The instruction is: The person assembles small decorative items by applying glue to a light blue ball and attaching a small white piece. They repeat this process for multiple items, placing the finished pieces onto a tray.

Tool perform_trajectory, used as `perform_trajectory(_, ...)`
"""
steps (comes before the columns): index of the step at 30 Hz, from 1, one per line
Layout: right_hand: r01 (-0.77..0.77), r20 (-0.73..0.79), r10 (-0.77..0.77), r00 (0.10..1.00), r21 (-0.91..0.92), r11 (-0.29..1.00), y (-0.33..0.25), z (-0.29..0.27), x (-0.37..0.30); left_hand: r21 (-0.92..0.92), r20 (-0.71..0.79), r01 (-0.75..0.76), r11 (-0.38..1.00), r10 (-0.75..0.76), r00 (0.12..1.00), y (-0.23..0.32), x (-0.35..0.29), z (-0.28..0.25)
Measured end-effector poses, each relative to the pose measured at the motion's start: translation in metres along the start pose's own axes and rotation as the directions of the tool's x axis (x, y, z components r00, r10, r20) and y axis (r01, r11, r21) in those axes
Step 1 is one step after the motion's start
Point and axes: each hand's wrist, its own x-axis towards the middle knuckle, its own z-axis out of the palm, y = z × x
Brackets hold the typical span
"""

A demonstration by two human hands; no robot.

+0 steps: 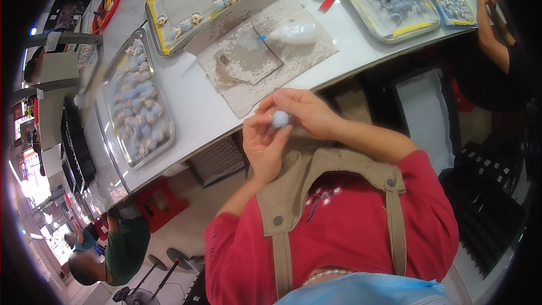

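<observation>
White bench [186,87] carries metal trays [135,107] of small blue figures. Just off its near edge, the left hand [264,147] and right hand [305,112] both pinch one small blue ball [280,118] between their fingertips.

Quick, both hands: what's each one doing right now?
Left hand: closed around the small fuzzy pale-blue ball.
Right hand: fingertips pinching the same ball from above.

A pale blue ball [280,118] at centre frame. White desk [192,96]. Grey cardboard [293,56], stained brown. Steel trays [138,99] hold blue-and-cream figures; the upper-left tray [169,17] is yellow-rimmed. Red sleeves [435,192], khaki apron [333,164].
</observation>
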Motion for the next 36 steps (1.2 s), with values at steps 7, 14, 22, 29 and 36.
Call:
perform_trajectory(7,0.042,0.036,-0.042,0.998,0.0,0.999,-0.002,0.002,-0.001,-0.005,0.014,0.0,1.0,0.0,1.0,-0.003,0.0,-0.002)
perform_trajectory(14,0.041,0.02,-0.041,0.999,-0.003,0.999,0.003,0.001,0.002,-0.008,-0.01,0.004,1.0,-0.004,1.0,-0.003,0.001,0.0)
perform_trajectory(22,0.0,0.017,-0.001,1.0,0.02,1.0,0.005,-0.001,0.002,-0.007,-0.027,0.019,1.0,-0.019,0.999,-0.004,0.0,-0.002)
perform_trajectory(29,0.036,-0.028,-0.037,0.999,-0.03,0.999,0.004,0.006,-0.003,-0.014,-0.076,-0.012,1.0,0.011,0.997,-0.005,0.002,-0.001)
perform_trajectory(36,0.084,-0.02,-0.091,0.996,-0.244,0.966,0.0,0.004,-0.006,0.035,-0.031,-0.067,0.997,0.068,0.997,-0.006,-0.003,-0.003)
